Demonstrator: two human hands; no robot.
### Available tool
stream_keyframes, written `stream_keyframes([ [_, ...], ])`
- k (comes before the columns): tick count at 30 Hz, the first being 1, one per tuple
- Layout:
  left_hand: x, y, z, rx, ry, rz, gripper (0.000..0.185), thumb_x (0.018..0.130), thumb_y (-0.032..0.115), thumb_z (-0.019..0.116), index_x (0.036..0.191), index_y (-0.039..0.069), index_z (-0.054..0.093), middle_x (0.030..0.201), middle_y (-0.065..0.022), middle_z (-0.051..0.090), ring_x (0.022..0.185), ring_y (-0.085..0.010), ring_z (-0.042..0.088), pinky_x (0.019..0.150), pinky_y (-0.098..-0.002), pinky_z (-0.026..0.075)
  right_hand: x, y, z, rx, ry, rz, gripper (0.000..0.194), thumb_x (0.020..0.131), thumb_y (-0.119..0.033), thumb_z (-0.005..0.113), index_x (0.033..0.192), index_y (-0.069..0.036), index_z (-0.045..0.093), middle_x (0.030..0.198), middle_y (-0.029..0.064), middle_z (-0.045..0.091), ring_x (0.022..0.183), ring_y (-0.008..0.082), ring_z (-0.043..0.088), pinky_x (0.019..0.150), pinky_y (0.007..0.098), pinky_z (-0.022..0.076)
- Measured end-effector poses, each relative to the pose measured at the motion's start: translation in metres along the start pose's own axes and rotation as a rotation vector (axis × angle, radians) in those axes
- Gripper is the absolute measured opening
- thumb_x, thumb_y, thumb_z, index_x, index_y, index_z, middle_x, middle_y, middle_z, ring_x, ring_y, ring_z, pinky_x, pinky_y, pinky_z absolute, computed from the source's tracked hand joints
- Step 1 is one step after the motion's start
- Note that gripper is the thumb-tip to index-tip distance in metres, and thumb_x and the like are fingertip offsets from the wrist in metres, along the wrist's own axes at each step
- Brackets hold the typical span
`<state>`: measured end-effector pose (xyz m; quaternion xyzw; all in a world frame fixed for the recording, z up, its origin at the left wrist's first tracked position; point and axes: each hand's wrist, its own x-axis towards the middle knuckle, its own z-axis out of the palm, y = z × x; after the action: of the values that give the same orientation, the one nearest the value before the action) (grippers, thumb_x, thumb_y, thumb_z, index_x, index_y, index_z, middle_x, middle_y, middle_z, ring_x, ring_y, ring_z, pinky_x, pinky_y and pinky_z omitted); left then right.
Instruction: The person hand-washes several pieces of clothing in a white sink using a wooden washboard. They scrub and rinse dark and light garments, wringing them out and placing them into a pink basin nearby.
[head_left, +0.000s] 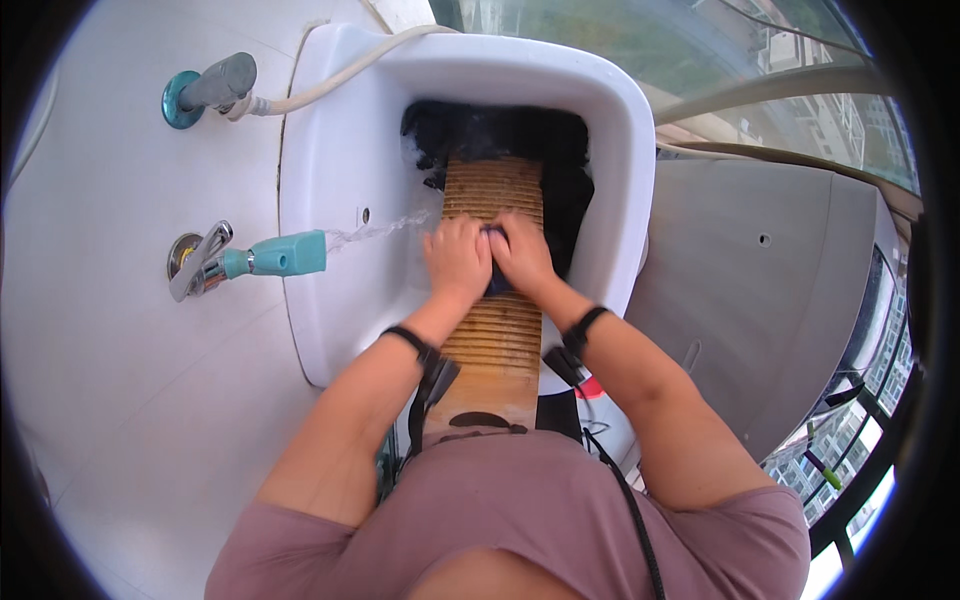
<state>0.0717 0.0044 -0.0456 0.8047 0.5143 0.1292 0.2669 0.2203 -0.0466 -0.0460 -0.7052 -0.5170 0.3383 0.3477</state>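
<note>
A ridged wooden washboard (493, 330) leans lengthwise in a white laundry sink (622, 135), its near end against my body. Both hands meet over its ridges, pressing a small dark cloth (497, 282). My left hand (457, 255) is closed around the cloth's left side, and my right hand (523, 251) grips it from the right. Most of the cloth is hidden under my fingers. Black wet fabric (502, 127) lies in the sink beyond the board and along its right side.
Water runs from a lever tap (201, 262) with a teal spout extension (289, 253) on the left wall. Above it, a second valve (217, 82) feeds a pale hose (352, 71) crossing the sink's rim. A grey appliance (735, 285) stands to the right, below a window (750, 60).
</note>
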Motion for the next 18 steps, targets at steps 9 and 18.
stream_keyframes([
  [9,-0.019,-0.004,-0.013,0.168,-0.162,0.333,0.013,0.086,0.023,0.056,0.082,0.011,0.056,0.092,-0.0123,0.057,0.094,-0.0341,0.054,0.082,-0.0497,0.039,-0.03,0.004,0.0,-0.275,-0.154,-0.186,0.017,0.081,-0.019,0.061,0.091,-0.005,0.061,0.108,0.02,0.06,0.102,0.0399,0.056,0.091,0.0489,0.0449],
  [18,-0.086,0.01,-0.055,-0.105,-0.128,0.373,0.031,0.085,0.034,0.061,0.103,0.009,0.063,0.114,-0.0159,0.061,0.104,-0.0382,0.057,0.087,-0.0557,0.043,-0.112,-0.028,-0.021,-0.111,-0.061,-0.356,0.039,0.077,-0.028,0.07,0.11,-0.008,0.067,0.123,0.0209,0.06,0.113,0.0414,0.058,0.096,0.053,0.0461],
])
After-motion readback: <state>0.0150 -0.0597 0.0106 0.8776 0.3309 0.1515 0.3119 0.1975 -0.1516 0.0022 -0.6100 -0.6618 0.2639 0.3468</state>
